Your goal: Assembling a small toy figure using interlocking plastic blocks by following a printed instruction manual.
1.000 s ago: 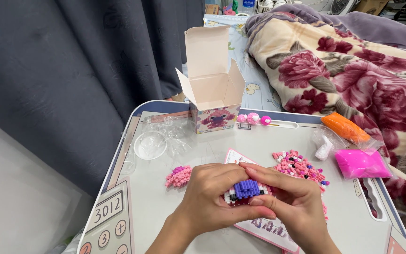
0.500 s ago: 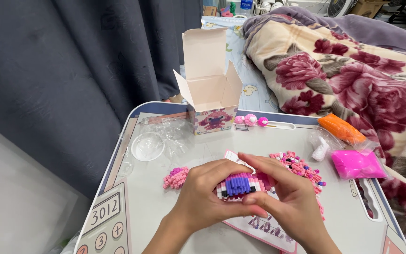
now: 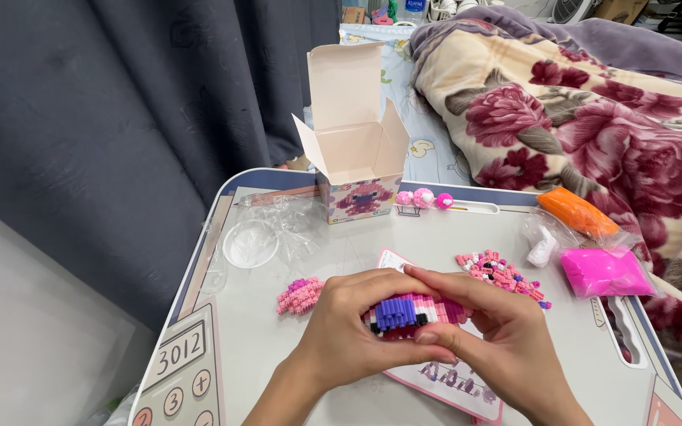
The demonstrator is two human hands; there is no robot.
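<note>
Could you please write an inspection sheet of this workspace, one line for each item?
Surface: pale tray table with a printed calculator picture on its left edge.
Job's things: bead block in pink, purple, white and black; instruction card beneath.
Clutter: open cardboard box, clear plastic dome, loose bead pile, small pink cluster, pink bag, orange bag.
Grippers: left hand and right hand both grip the bead block.
Cables: nothing seen.
Surroundings: dark curtain, floral blanket.
</note>
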